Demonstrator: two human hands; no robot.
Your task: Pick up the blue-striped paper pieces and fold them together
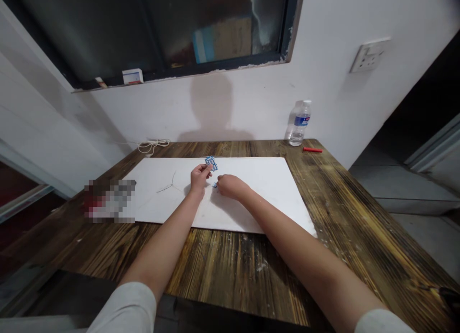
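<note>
My left hand [200,176] is closed in a pinch, holding up a small flat blue-and-white cut-out [211,164] by its lower edge. Just to the right, my right hand [230,186] is bent low over the white board [258,179] with its fingers closed. A tiny blue-and-white piece [214,185] shows at the right fingertips; its exact shape is too small to make out. Both hands are over the middle of the board, a little apart from each other.
The board lies on a dark wooden table [215,270]. Thin dark strands [171,185] rest on its left part. A white cord [153,145] lies at the back left; a water bottle [300,123] and a red stick-like object [312,150] are at the back right. A blurred patch covers the left edge.
</note>
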